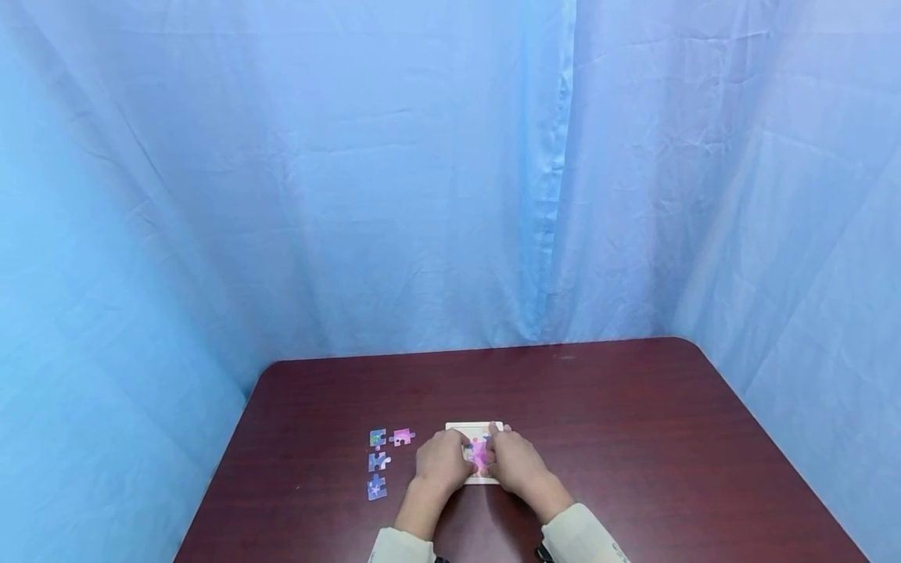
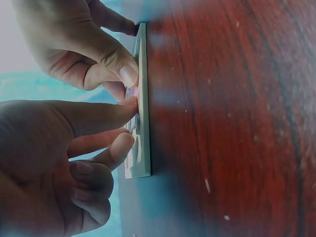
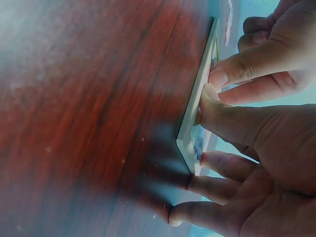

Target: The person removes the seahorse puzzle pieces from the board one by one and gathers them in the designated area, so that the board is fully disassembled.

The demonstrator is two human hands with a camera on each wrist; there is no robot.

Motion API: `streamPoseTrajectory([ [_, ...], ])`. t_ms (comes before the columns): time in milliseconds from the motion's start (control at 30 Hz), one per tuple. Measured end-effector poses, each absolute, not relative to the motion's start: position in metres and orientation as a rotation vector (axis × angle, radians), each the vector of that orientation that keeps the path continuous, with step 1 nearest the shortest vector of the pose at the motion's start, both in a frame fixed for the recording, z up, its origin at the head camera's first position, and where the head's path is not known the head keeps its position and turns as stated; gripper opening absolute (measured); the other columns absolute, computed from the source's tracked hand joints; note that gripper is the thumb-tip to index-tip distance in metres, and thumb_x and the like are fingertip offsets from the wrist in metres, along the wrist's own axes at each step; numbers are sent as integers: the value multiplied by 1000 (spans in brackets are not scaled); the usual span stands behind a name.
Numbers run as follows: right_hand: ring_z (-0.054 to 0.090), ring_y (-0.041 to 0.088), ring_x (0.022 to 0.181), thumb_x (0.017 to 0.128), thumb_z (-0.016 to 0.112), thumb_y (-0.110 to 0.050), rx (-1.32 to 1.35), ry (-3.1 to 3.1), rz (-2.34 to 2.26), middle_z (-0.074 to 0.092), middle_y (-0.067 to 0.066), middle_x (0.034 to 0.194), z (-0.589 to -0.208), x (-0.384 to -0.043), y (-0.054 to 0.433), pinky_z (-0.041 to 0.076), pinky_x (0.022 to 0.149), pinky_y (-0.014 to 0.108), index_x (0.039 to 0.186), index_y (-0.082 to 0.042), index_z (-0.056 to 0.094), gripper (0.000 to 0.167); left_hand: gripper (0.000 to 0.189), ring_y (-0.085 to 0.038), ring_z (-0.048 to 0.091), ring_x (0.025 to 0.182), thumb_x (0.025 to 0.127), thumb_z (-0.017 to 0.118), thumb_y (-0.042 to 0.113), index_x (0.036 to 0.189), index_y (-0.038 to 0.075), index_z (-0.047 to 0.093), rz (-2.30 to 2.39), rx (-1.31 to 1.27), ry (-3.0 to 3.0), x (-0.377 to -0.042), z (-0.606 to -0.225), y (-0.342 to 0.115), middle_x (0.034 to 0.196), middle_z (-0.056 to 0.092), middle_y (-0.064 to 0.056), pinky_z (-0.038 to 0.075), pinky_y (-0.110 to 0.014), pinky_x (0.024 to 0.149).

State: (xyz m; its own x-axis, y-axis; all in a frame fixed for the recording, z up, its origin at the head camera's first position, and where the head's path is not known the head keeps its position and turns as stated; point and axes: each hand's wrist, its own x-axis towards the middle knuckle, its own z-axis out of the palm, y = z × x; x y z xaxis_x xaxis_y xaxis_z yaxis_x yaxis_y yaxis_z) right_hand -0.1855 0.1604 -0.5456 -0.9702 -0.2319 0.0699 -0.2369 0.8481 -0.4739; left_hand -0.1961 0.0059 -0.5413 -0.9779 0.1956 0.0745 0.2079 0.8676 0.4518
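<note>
A small pale puzzle tray [image 1: 473,426] lies flat on the dark red-brown table, with pink and purple puzzle artwork inside. My left hand [image 1: 443,460] comes in over the tray's left side. Its thumb and forefinger pinch at a pink puzzle piece [image 1: 480,455], while its other fingers curl inward. From the right, my right hand [image 1: 519,461] brings its thumb and forefinger to the same pink area, close to the left thumb. In the right wrist view, the right hand's other fingers [image 3: 217,190] spread over the tray's edge and down toward the tabletop. Both hands partly hide the tray.
Left of the tray lie several loose puzzle pieces: a pink one [image 1: 402,437], a blue-green one [image 1: 377,438], a blue one [image 1: 378,462] and another with a starfish [image 1: 376,488]. Light blue curtains [image 1: 394,180] surround the table [image 1: 647,438].
</note>
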Motion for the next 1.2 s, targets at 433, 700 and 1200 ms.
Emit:
streamPoseTrajectory([
  [433, 70, 46, 118, 77, 82, -3, 395, -3014, 740, 74, 24, 114, -545, -185, 162, 49, 66, 45, 88, -3, 65, 20, 39, -28, 74, 79, 69, 95, 18, 102, 8, 77, -742, -316, -3006, -197, -540, 7, 92, 78, -9, 57, -46, 68],
  [700, 64, 52, 129, 82, 79, -6, 451, -3017, 694, 64, 30, 142, -549, -183, 164, 51, 72, 54, 83, -6, 61, 18, 37, -24, 70, 75, 69, 95, 18, 96, 9, 71, -738, -316, -2995, -195, -539, 7, 85, 73, -6, 55, -43, 66],
  [1200, 59, 54, 135, 85, 77, -4, 375, -3087, 691, 59, 28, 150, -541, -179, 160, 53, 77, 59, 72, -12, 54, 27, 20, -11, 55, 63, 85, 82, 14, 81, 17, 63, -905, -378, -2904, -193, -536, 7, 68, 61, 6, 43, -32, 58],
])
